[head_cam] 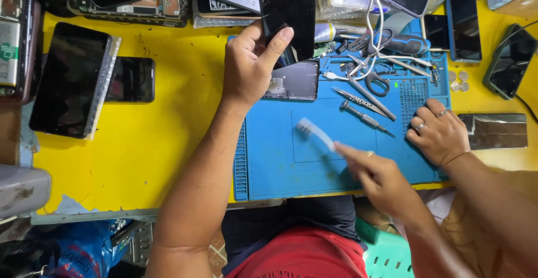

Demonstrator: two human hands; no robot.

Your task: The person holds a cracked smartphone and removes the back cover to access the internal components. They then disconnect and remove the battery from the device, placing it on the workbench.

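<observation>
Yellow tabletop (168, 143), tiled floor (216, 250)

We count three hands (249, 65) over one blue mat (280, 160): one beside one dark phone frame (294, 80), one holding one white brush (315, 133). Beside the ringed hand (440, 135) we see four coins (457, 80) and two screwdrivers (364, 115).
</observation>
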